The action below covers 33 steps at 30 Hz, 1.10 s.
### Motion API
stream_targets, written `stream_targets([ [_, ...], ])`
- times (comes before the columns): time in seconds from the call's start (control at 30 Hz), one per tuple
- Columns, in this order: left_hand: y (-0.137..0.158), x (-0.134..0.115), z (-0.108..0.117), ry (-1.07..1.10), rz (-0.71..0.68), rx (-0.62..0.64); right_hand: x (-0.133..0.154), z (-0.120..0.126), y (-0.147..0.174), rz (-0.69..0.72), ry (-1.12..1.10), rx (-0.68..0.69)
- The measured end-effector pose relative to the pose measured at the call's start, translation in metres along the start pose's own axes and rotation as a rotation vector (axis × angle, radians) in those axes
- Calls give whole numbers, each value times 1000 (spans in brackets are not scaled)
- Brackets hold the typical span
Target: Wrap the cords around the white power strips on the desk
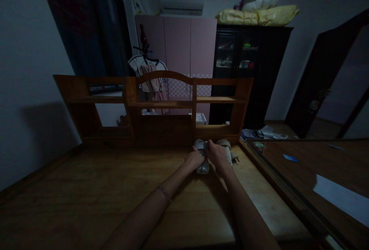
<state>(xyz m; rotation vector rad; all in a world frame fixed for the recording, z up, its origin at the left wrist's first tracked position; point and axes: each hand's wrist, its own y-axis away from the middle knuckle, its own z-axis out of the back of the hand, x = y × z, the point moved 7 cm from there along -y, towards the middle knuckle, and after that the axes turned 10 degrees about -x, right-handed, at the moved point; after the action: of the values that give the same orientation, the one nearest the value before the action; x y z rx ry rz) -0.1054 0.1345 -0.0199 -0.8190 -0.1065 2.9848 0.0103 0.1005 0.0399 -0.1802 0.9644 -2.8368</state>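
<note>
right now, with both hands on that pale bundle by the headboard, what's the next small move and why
Probably draw the pale bundle a little toward you. Both the left hand and the right hand are closed on it, and it sits tight against the wooden headboard, where the dim light hides what it is.

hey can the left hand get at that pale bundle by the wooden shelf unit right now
Probably yes. The left hand already rests against the pale bundle on the wooden surface, just in front of the shelf unit. The right hand is on it too, but nothing blocks the left side.
</note>
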Motion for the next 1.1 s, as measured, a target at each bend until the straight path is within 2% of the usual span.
stream_targets([
  [0.27,16,-8,9,-134,-95,-170,7,-2,5,-13,-103,-48],
  [0.4,20,-21,17,-125,-286,-268,10,-5,5,-16,-153,-42],
  [0.5,16,-28,13,-100,-463,-248,11,-4,5,-15,-157,-59],
  [0.6,9,-27,10,-70,-542,-250,12,-2,6,-27,-151,-76],
  [0.9,8,-19,3,-22,-580,-257,14,-5,5,-138,-131,-114],
  [1.1,8,-14,1,-17,-508,-247,5,2,7,-140,-80,-140],
])
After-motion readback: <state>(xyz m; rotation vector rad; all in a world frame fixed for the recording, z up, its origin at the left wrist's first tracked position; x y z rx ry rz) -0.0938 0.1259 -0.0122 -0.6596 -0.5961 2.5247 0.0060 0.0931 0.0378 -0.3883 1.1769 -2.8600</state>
